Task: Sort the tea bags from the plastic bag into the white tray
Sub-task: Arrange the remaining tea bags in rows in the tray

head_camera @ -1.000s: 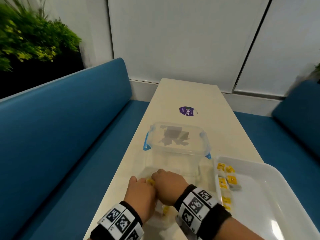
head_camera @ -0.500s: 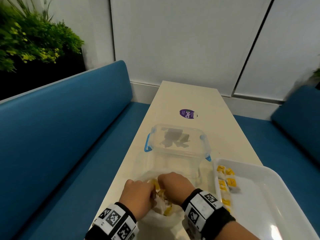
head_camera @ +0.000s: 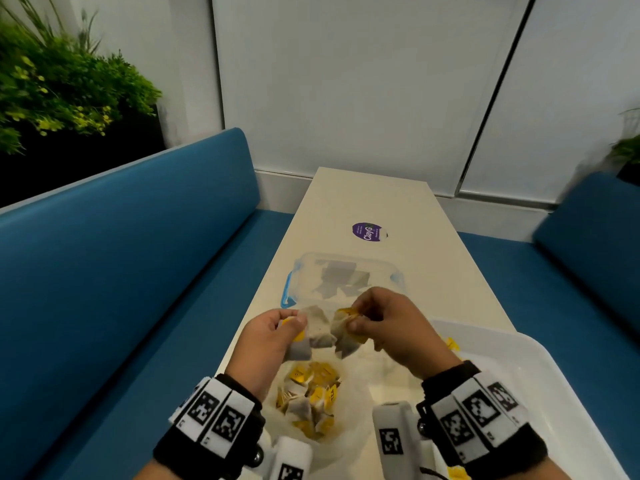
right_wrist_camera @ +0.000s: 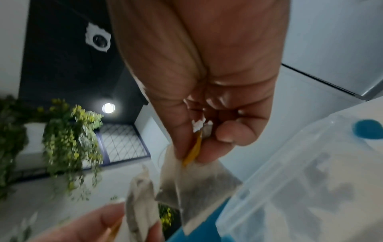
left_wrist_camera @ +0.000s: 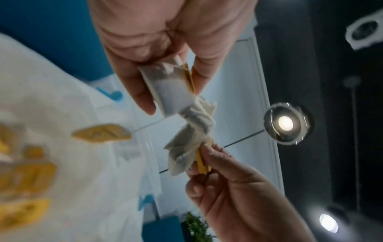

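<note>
Both hands are lifted over the crumpled clear plastic bag [head_camera: 332,403] at the near table edge, the left hand [head_camera: 268,336] and right hand [head_camera: 391,327] each pinching small grey paper tea bags with yellow tags [head_camera: 320,329], seemingly tangled, so I'd guess they need teasing apart before going right into the white plastic tray [head_camera: 540,368].

Head downward; wrists upward, close.

The white tray [head_camera: 540,355] is cut off at the head view's right and bottom edges, its near-left rim hidden behind the right hand [head_camera: 398,327]. Yellow tags in the plastic bag [left_wrist_camera: 62,114] are blurred beyond reading.
</note>
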Available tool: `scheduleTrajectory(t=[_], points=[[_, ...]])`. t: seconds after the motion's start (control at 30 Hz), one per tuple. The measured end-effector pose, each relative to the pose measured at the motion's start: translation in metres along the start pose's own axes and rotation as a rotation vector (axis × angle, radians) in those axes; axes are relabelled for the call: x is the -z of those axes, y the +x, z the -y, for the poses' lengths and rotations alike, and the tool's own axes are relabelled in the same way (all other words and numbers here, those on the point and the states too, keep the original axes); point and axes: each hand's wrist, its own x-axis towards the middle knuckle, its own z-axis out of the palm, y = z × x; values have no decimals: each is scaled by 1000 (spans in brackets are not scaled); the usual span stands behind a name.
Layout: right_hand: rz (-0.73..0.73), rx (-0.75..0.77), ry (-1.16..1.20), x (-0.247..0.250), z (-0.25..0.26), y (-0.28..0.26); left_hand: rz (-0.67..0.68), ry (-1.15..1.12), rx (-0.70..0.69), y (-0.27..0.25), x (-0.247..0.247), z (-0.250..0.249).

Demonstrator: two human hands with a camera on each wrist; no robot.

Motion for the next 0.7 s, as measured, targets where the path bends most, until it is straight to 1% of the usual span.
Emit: scheduleTrajectory(t=[0.07,0.13,0.23,0.3,0.37,0.43,0.53,0.63,0.7], points=[[-11,-14,118,14,7,-6,10,-162,76,0,-12,-6],[-27,-28,194,27,12,-13,5,-246,106,0,-25,-10],[-46,-44,246,44,17,-23,-50,-223,87,2,-44,-13],[-38,-59,258,54,20,-28,-53,-174,84,2,-55,-15],[-16,-85,270,62,21,-32,-2,-124,92,-2,-67,-18],[-28,-123,241,65,19,-35,96,-100,112,-8,-84,-23],[-126,-155,118,64,9,-35,226,-142,160,-16,-102,-24],[-213,-151,64,62,-4,-34,327,-238,239,-22,-112,-18],[-234,-154,51,62,-9,-35,369,-215,227,-23,-116,-10]])
